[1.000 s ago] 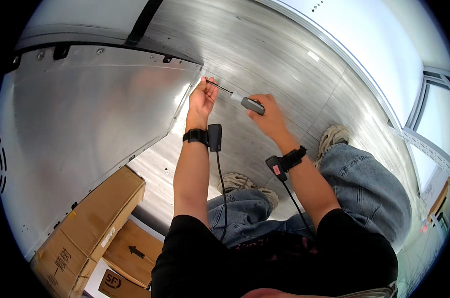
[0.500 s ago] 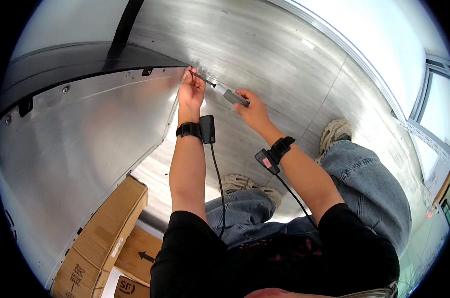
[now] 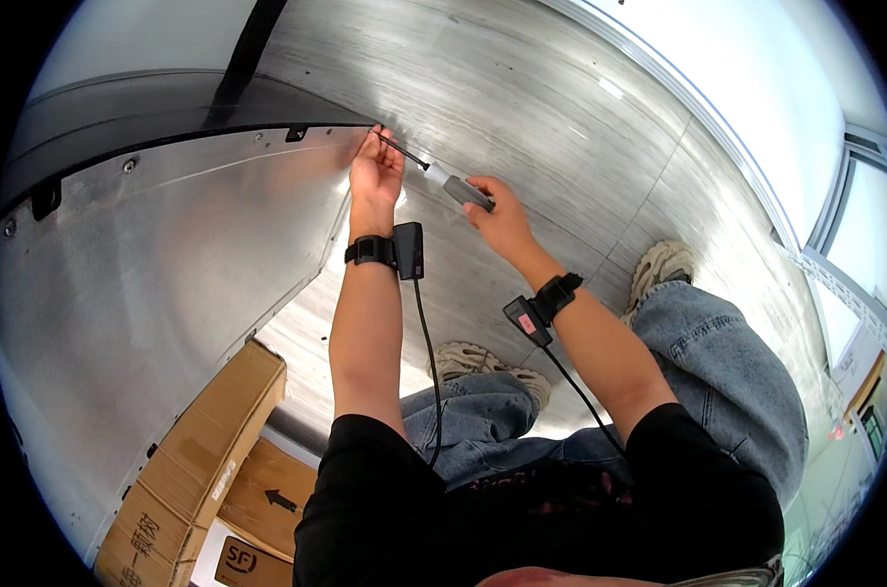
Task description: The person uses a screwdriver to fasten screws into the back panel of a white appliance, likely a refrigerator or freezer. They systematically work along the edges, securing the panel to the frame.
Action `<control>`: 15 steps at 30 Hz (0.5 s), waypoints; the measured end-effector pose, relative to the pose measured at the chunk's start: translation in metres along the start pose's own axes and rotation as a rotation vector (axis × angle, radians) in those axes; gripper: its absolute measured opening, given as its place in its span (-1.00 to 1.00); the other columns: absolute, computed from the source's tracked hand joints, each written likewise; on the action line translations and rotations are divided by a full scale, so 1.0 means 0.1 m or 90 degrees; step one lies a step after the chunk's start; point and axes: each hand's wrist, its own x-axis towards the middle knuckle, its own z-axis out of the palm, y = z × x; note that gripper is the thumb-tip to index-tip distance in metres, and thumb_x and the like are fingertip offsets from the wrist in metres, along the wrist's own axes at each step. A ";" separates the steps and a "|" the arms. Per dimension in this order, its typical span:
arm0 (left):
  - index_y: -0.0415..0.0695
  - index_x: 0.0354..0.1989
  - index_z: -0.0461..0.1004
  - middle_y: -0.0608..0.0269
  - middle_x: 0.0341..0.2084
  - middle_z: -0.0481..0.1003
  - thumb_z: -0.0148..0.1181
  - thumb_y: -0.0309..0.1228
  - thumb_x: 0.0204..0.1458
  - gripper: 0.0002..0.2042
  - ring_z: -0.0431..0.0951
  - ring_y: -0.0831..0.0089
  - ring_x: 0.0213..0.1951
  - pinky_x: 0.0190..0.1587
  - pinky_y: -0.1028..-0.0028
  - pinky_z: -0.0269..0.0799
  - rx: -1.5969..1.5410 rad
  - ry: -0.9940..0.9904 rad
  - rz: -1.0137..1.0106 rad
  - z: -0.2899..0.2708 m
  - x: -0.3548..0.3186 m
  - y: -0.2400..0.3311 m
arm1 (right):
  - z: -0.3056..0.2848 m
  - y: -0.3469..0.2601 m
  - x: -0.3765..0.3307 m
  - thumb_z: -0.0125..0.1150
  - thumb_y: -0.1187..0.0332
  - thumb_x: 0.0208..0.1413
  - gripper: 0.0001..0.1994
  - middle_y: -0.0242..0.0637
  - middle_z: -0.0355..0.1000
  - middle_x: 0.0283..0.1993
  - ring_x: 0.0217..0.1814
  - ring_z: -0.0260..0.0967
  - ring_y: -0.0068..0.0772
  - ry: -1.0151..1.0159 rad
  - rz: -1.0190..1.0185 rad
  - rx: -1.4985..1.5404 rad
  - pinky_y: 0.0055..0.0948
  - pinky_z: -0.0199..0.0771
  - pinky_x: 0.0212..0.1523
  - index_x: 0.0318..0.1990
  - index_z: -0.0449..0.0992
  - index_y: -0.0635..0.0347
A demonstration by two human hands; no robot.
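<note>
A screwdriver (image 3: 453,186) with a grey and white handle and a thin dark shaft slants up and left toward the far corner of a bare metal panel (image 3: 199,245). My right hand (image 3: 500,217) is closed round its handle. At the other end, my left hand (image 3: 376,174), palm up, has its thumb and fingers curled about the shaft near the tip, touching the panel's corner. Whatever the tip meets is hidden by those fingers. Along the panel's dark upper edge sit a few screws (image 3: 129,166) and a black clip (image 3: 295,132).
Brown cardboard boxes (image 3: 194,440) stand beside the panel at the lower left. Below my hands lies a grey plank-patterned floor (image 3: 551,127), with my shoes (image 3: 663,264) on it. A white wall or door (image 3: 756,88) bounds the right. Cables (image 3: 430,362) hang from both wrist straps.
The view has shifted slightly. Both hands keep their hold on the screwdriver, which stays at the panel corner.
</note>
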 end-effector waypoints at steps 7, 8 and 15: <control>-0.16 -0.11 0.39 0.26 -0.31 0.49 -0.04 -0.44 0.15 -0.82 0.45 0.50 -0.36 -0.26 0.52 0.44 -0.015 0.024 -0.006 0.03 -0.02 0.00 | -0.05 -0.13 -0.02 0.17 0.42 0.00 -0.65 -0.08 0.29 -0.06 -0.11 0.32 -0.21 -0.006 0.021 -0.016 -0.33 0.33 -0.09 -0.01 0.37 0.20; -0.16 -0.12 0.39 0.26 -0.31 0.49 -0.05 -0.44 0.15 -0.82 0.45 0.50 -0.36 -0.26 0.52 0.44 -0.021 0.023 -0.010 0.03 -0.02 0.00 | -0.05 -0.12 -0.02 0.17 0.42 0.01 -0.65 -0.08 0.29 -0.06 -0.11 0.32 -0.21 -0.008 0.020 -0.017 -0.33 0.33 -0.09 -0.01 0.37 0.21; -0.16 -0.15 0.40 0.28 -0.33 0.49 -0.05 -0.43 0.16 -0.84 0.46 0.50 -0.35 -0.26 0.53 0.44 -0.015 0.000 -0.004 0.03 -0.03 0.00 | -0.03 -0.13 -0.02 0.17 0.43 0.00 -0.67 -0.09 0.29 -0.10 -0.11 0.32 -0.18 0.003 0.011 -0.019 -0.34 0.34 -0.12 -0.02 0.39 0.20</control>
